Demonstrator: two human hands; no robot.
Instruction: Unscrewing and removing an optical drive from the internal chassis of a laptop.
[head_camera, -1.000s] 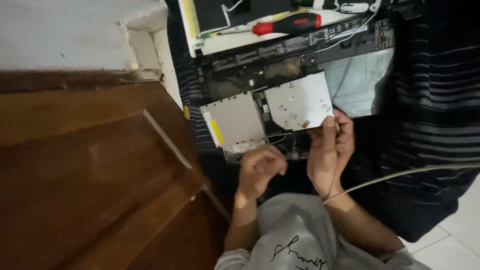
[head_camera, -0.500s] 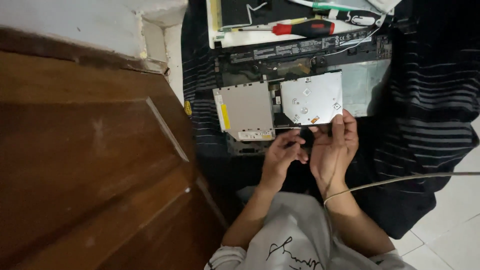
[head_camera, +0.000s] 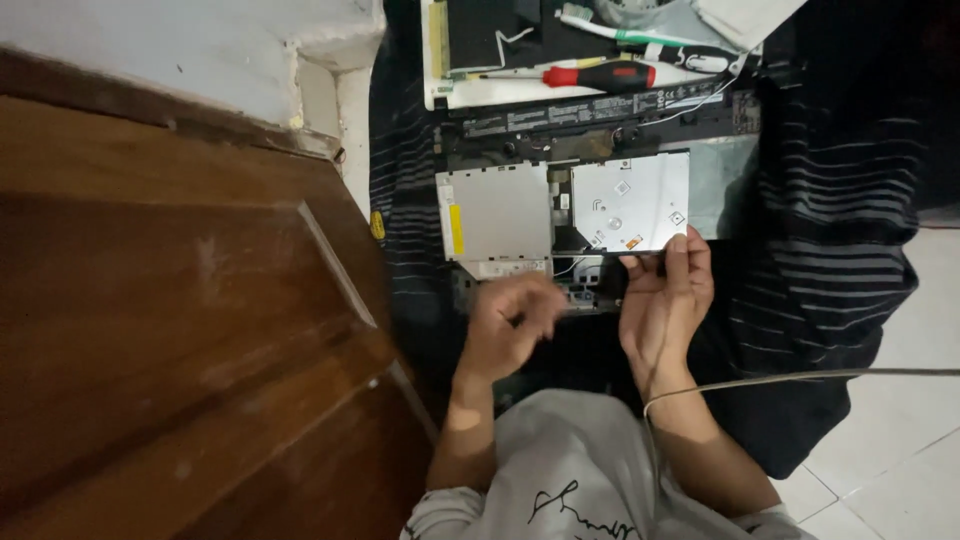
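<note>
An opened laptop chassis (head_camera: 600, 130) lies on a dark striped cloth (head_camera: 830, 230). A silver optical drive (head_camera: 630, 205) sits in it on the right, beside a silver hard drive with a yellow strip (head_camera: 495, 215) on the left. My right hand (head_camera: 665, 300) grips the near edge of the optical drive, thumb and fingertips on its rim. My left hand (head_camera: 510, 325) hovers blurred just below the hard drive, fingers curled, holding nothing that I can see.
A red-handled screwdriver (head_camera: 595, 75) and a green-and-white toothbrush (head_camera: 625, 35) lie on a pale panel beyond the laptop. A brown wooden door (head_camera: 180, 330) fills the left side. A white cable (head_camera: 800, 378) runs right over tiled floor (head_camera: 900, 440).
The optical drive has come down from a tilt to lie level with the chassis. My left hand has drawn back from my right hand toward me and to the left.
</note>
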